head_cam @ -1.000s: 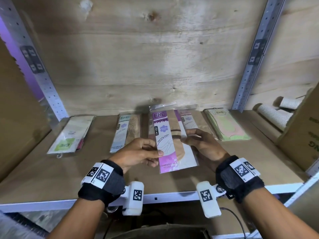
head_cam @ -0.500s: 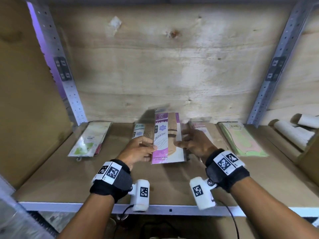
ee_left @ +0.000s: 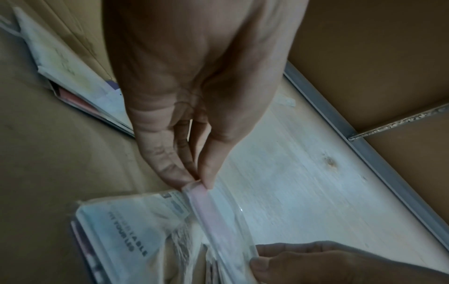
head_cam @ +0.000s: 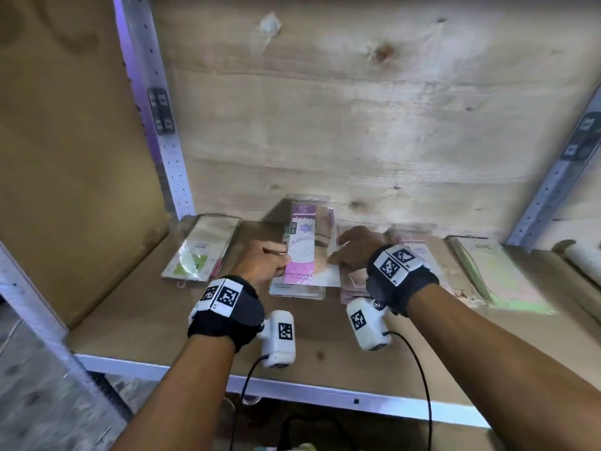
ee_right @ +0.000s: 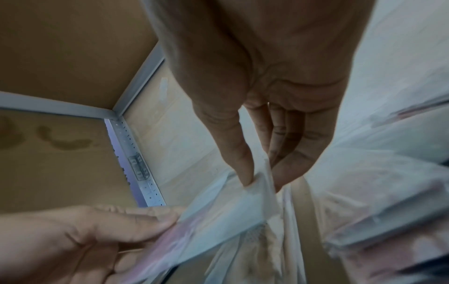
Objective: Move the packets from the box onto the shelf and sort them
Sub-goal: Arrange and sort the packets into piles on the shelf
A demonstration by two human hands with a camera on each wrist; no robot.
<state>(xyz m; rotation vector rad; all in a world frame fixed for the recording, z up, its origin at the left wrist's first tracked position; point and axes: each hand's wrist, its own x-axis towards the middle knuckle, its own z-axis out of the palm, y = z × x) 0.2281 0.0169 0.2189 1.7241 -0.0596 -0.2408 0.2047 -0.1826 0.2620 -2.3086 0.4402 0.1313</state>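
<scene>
Packets are lying sorted in piles along the shelf; both hands are pinching a pink packet, lowering it onto one pile.

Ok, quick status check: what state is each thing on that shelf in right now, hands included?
Pink packet: held by both hands, over a stack on the shelf.
Left hand: pinches the packet's left edge.
Right hand: pinches its right edge.
Stack under it: lying flat.
Pink stack: flat, right of the hands.
Green packets, far left: flat.
Green packets, right: flat.
</scene>
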